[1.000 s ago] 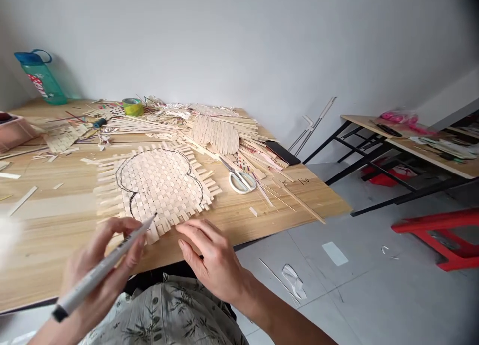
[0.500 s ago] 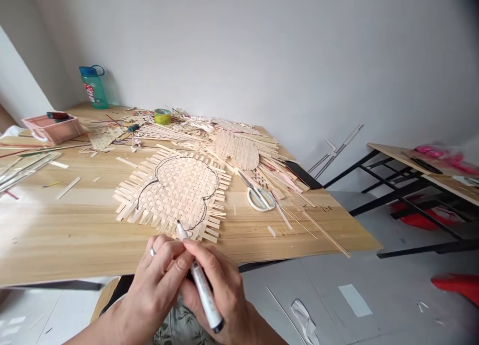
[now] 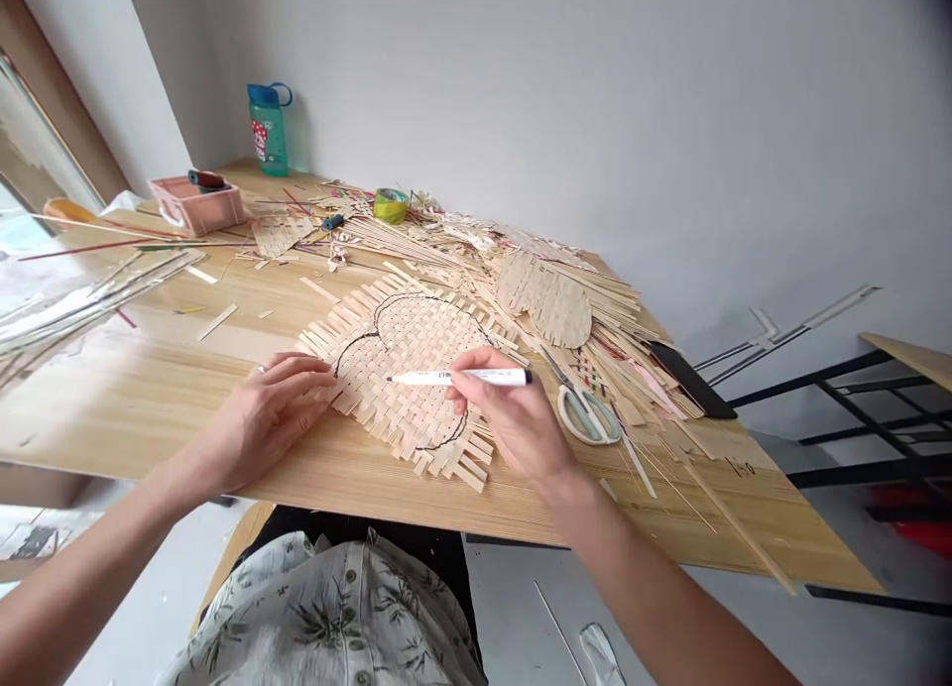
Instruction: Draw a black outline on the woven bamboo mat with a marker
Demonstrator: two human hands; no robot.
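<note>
Scissors just R of right hand gripping marker (left hand flat on woven mat).

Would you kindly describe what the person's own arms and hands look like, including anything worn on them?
Both hands are bare, without gloves: the left hand has a thin pale ring on one finger, the right hand shows none. Both forearms are bare, with no sleeve, watch or bracelet in view. Below them is a pale buttoned shirt printed with dark leaf sprigs.
</note>
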